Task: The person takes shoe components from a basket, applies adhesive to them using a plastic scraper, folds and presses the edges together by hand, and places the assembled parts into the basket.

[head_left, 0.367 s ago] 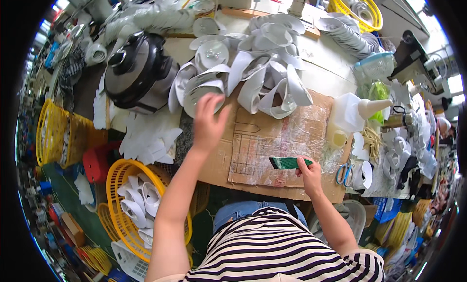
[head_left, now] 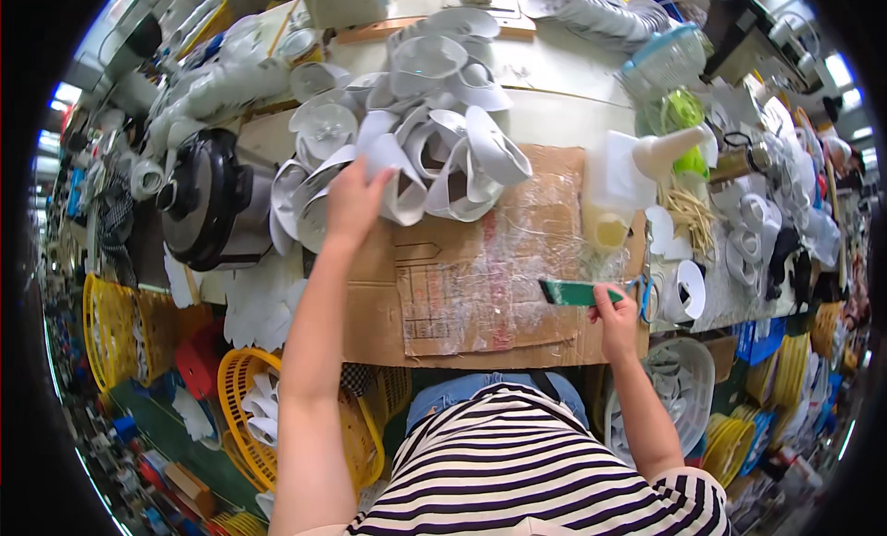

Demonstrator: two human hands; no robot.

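Note:
My left hand reaches to the white curved pieces piled on the worktable. Its fingertips are at the edge of one piece, with the thumb spread apart from the fingers; I see no firm hold. My right hand is closed on a flat green tool, whose dark slanted end points left. That tool hovers over a cardboard sheet covered with clear film and whitish residue. The pieces are thin, bent into cuff-like rings, and heaped at the far side of the cardboard.
A black-and-silver cooker stands left of the pile. Right of the cardboard are a whitish spouted bottle and blue-handled scissors. Yellow baskets with white pieces stand below the table's left side; a white tub is at lower right.
The view has shifted, so the table contents sit further left. My left hand has come to the larger white pieces; my right hand still holds the green tool, now nearer the scissors.

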